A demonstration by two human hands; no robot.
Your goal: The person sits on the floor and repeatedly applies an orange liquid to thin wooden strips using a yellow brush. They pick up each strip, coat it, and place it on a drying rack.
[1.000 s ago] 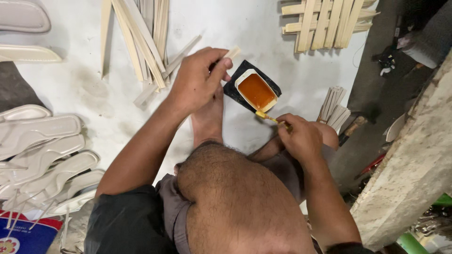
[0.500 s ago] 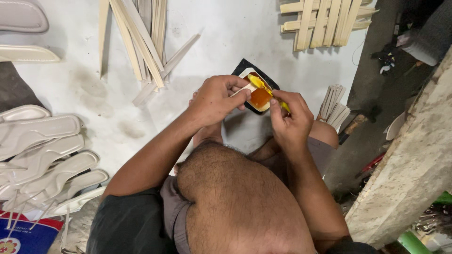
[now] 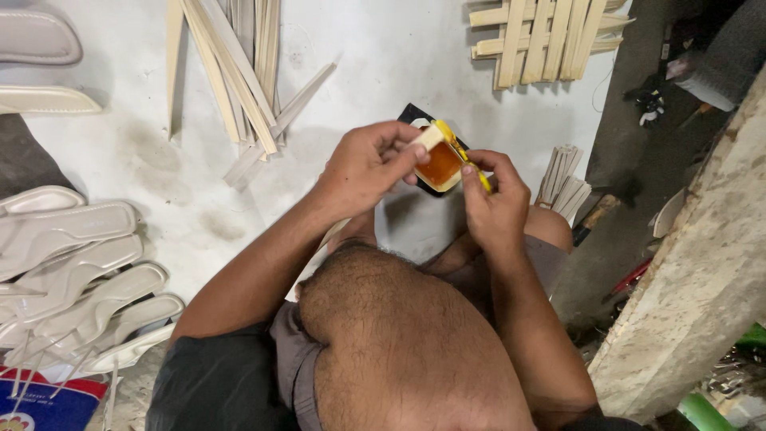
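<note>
Floor (image 3: pixel 383 64): pale sheet under everything; the work sits over its middle, above the person's bent knee.

Soles (image 3: pixel 72 271): a fanned stack of pale sandal soles well to the left of the grip; untouched; two more lie at the far upper left.

Long strips (image 3: pixel 231 72): a loose sheaf of cream strips up and left of the hands; a crossed batch (image 3: pixel 542 40) lies up and right; a short bundle (image 3: pixel 562 179) stands just right of the right hand.

Glue tub (image 3: pixel 440 166): a small container of amber glue on a dark patch, directly under and between the two hands; partly hidden by the fingers.

Left hand (image 3: pixel 363 168): closed on a short cream strip (image 3: pixel 427 137), pinched at its near end by thumb and fingers; the free end points up over the tub.

Right hand (image 3: pixel 495 199): closed narrowly on a yellow brush (image 3: pixel 463 156); its tip lies against the strip's free end, right at the left fingertips.

Step in hand: by the look of it, glue is being spread on the strip, the tub kept close below for dipping.

Next move calls for: a steady pinch on the strip while the brush covers its length; I judge drips would fall back into the tub only if both hands keep over it; how much of the strip is coated, I cannot tell.
</note>
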